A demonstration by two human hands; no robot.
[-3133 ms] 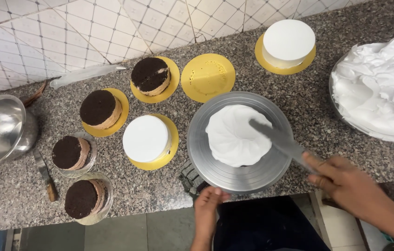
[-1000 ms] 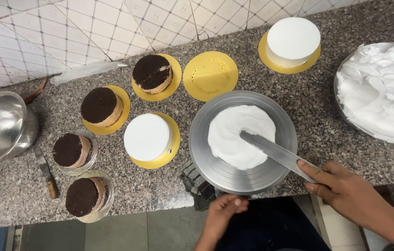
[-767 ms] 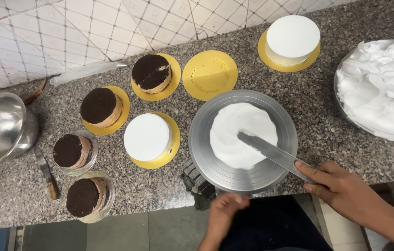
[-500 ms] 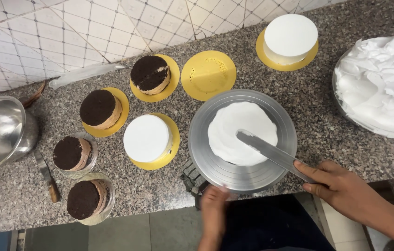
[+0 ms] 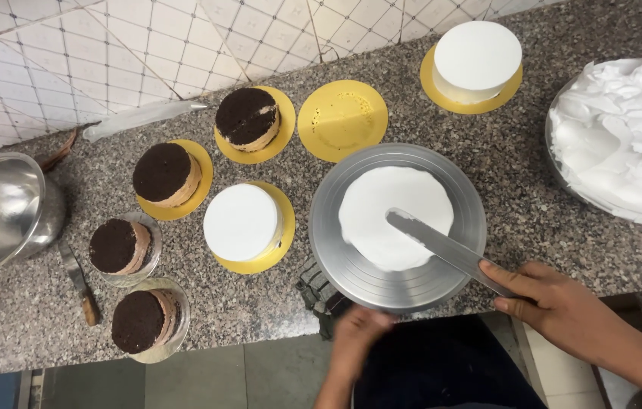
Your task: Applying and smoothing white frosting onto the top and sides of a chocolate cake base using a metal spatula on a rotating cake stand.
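My right hand [image 5: 563,310] grips the palette knife [image 5: 442,248], blade flat on the white cream disc [image 5: 381,204]. My left hand [image 5: 359,333] touches the grey turntable [image 5: 404,280] rim; its grip is indiscernible.

1. The right hand [image 5: 559,307] is reaching in from the lower right, its forearm running off the bottom right corner.
2. Its fingers [image 5: 514,279] are curling closed around a thin handle, index finger lying stretched along the top and pointing up and to the left.
3. Its wrist is lying nearly straight, the back of the hand facing up toward the camera.
4. The left hand [image 5: 359,333] is rising from the bottom edge, forearm pointing almost straight up.
5. Its fingers are looking blurred; whether they are gripping or only touching cannot be told.
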